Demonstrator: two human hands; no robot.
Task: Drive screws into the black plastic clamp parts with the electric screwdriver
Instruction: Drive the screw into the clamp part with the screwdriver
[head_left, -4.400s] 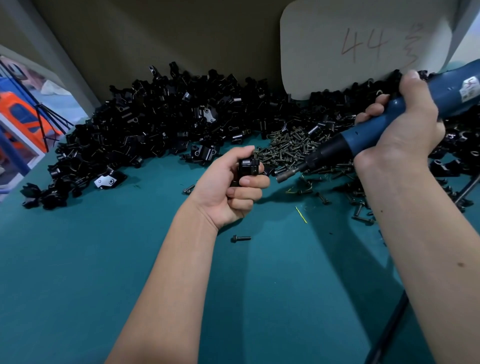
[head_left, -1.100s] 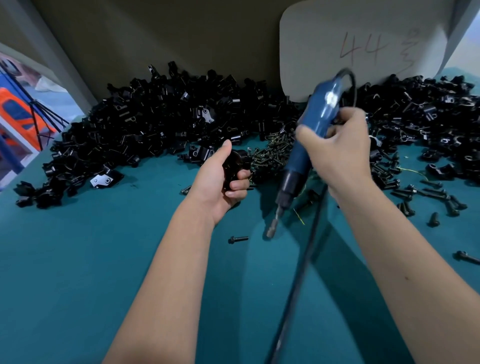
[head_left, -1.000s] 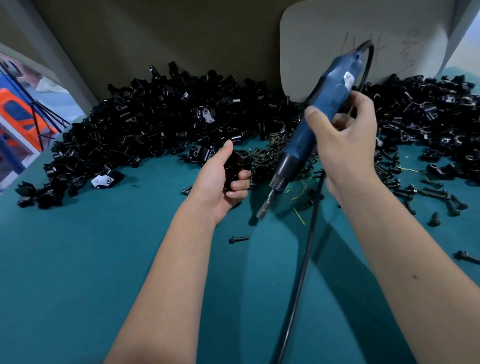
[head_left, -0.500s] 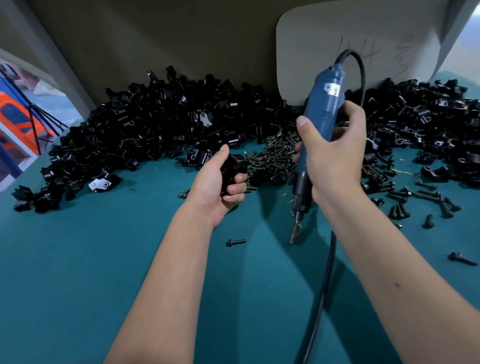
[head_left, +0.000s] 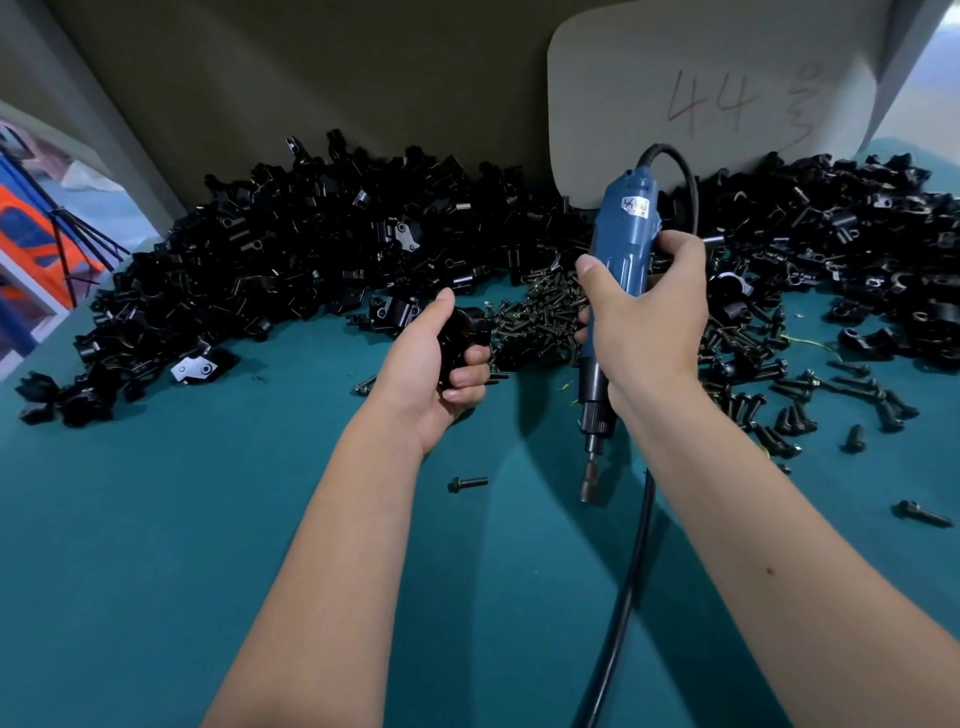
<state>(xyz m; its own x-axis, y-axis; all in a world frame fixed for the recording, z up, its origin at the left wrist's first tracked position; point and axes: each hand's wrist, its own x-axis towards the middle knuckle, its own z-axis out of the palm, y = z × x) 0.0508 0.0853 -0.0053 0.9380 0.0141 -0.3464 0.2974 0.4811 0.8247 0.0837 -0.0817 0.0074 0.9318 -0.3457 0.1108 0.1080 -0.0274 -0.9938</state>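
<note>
My left hand (head_left: 431, 364) grips a black plastic clamp part (head_left: 460, 338) over the teal table, fingers curled round it so most of the part is hidden. My right hand (head_left: 647, 322) holds the blue electric screwdriver (head_left: 621, 260) nearly upright, its bit (head_left: 591, 480) pointing down just above the table, to the right of the clamp part and apart from it. A heap of dark screws (head_left: 540, 317) lies between and behind the two hands.
A large pile of black clamp parts (head_left: 311, 260) runs along the back wall, with more at the right (head_left: 857, 249). Loose screws (head_left: 795, 400) lie scattered to the right; one single screw (head_left: 467, 483) lies near my left forearm. The screwdriver's black cable (head_left: 631, 597) trails down over the teal table (head_left: 156, 545).
The screwdriver has swung from a tilt toward the clamp part to nearly vertical, bit down over the table. My left hand has stayed in place gripping the clamp part.
</note>
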